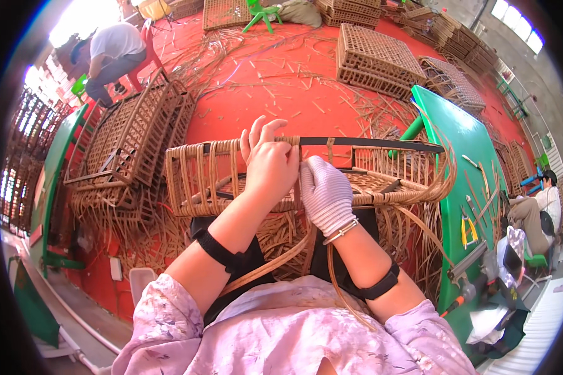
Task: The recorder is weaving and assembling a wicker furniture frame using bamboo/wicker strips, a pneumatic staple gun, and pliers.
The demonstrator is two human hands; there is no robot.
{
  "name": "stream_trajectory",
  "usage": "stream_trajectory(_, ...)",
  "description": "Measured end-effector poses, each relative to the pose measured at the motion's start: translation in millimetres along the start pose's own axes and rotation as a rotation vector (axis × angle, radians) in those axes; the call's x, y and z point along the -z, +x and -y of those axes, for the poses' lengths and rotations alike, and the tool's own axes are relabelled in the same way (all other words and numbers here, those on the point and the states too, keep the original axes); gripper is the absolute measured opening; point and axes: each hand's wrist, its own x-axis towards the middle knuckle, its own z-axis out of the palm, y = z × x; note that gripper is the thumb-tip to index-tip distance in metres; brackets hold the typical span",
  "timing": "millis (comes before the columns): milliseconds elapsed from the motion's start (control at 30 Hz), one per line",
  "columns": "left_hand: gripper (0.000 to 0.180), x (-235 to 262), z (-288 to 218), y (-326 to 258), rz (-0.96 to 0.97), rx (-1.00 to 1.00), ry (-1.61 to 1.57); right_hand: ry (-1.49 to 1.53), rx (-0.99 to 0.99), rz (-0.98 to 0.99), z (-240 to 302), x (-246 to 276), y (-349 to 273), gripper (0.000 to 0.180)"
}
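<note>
A woven rattan basket (213,156) stands across my lap, its open lattice side toward me. Tan strip wraps the left part of its top rim; a dark band (369,142) runs bare to the right. At the end of the wrapping, my bare left hand (269,159) pinches the rim with thumb and forefinger, the other fingers raised. Just right of it, my right hand (325,194), in a white striped knit glove, is closed with the thumb up around a rattan strip; most of its grip is hidden. Below the hands a strip (281,257) trails across my lap.
Stacked baskets (125,137) stand at left, more (378,59) at far right. A green table (460,134) on the right holds yellow-handled pliers (468,231). Cut strips litter the red floor (263,87). One person (116,53) sits far left, another (541,206) at right.
</note>
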Motion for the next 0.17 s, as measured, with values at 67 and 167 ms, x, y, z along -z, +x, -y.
stream_trajectory(67,0.025,-0.5,-0.1,1.4,0.022,0.019,-0.007,0.017,-0.001,0.007,-1.1,3.9,-1.1,0.024)
stream_trajectory(167,0.027,-0.1,1.9,-2.1,0.012,0.004,0.005,0.031,-0.046,0.057,-2.1,4.8,-1.3,0.025)
